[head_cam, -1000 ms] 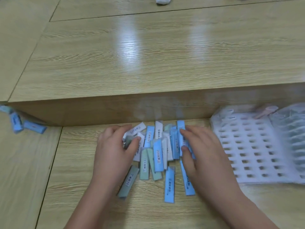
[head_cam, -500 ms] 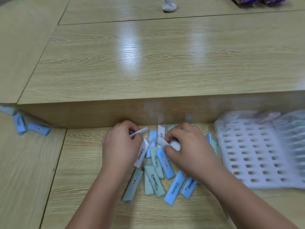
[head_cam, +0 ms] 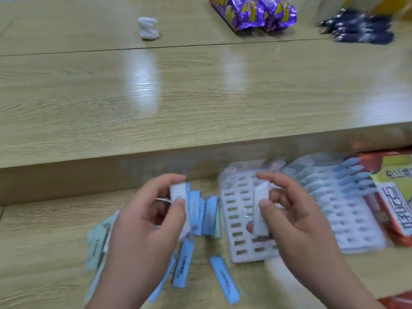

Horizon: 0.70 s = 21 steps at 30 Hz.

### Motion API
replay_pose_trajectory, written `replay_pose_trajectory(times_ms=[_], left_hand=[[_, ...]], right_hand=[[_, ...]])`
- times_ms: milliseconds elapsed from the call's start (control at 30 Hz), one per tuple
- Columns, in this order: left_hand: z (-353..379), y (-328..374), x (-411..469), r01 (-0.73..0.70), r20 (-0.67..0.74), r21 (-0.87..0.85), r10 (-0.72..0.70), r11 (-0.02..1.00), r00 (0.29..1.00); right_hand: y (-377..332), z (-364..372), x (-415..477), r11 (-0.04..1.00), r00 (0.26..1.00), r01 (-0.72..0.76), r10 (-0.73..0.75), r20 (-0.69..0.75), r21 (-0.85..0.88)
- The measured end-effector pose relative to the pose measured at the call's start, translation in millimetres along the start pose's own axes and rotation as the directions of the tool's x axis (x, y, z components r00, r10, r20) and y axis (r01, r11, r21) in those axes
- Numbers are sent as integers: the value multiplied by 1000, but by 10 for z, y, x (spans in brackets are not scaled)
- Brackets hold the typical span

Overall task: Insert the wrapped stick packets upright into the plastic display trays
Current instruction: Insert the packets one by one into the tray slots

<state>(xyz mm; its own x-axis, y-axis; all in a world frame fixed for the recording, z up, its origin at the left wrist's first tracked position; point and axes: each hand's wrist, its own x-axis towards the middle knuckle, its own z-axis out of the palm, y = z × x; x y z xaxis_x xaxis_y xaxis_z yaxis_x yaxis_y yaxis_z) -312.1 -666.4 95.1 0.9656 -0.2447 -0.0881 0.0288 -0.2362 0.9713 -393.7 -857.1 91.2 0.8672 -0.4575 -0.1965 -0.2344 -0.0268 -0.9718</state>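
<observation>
Several blue, white and pale green stick packets (head_cam: pixel 224 278) lie scattered flat on the lower wooden shelf. My left hand (head_cam: pixel 142 237) holds a small bunch of white packets (head_cam: pixel 178 197) upright above that pile. My right hand (head_cam: pixel 294 219) pinches a white packet (head_cam: pixel 260 208) between thumb and fingers, over the left part of a white plastic tray (head_cam: pixel 236 219) full of empty slots. A second tray (head_cam: pixel 347 210) to its right has a row of blue packets (head_cam: pixel 352 175) standing in its far slots.
A raised wooden table top (head_cam: pixel 200 97) runs behind the shelf, with a white crumpled object (head_cam: pixel 148 27), purple snack bags (head_cam: pixel 254 12) and dark wrapped items (head_cam: pixel 361 27) at its far side. Red and yellow packaging (head_cam: pixel 394 208) lies at the right edge.
Both hands have lifted off the pile, each with white packets. My right hand has moved right, over the tray. The view has tilted up and to the right.
</observation>
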Motion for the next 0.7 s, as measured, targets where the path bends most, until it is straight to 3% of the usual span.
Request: replay_pose_trajectory(times_ms=[133,267,533,700], left_hand=[[459,95,-37,6,-34,-22,-6,1000,999],[727,108,-9,53,-69,-15,-54,998,996],[906,89,-34,76,-185,-2,-75,997,980],[835,47,-25,156,-267,-159,-195,975,944]], right_hand=[[52,-388,70,999,999,-46,46,-18,-9],[102,-517,182,998,996,-61,59,59,24],[134,-413,421,999,994,29,-26,102,-28],[163,-319,532,1000,995,15,-15,95,5]])
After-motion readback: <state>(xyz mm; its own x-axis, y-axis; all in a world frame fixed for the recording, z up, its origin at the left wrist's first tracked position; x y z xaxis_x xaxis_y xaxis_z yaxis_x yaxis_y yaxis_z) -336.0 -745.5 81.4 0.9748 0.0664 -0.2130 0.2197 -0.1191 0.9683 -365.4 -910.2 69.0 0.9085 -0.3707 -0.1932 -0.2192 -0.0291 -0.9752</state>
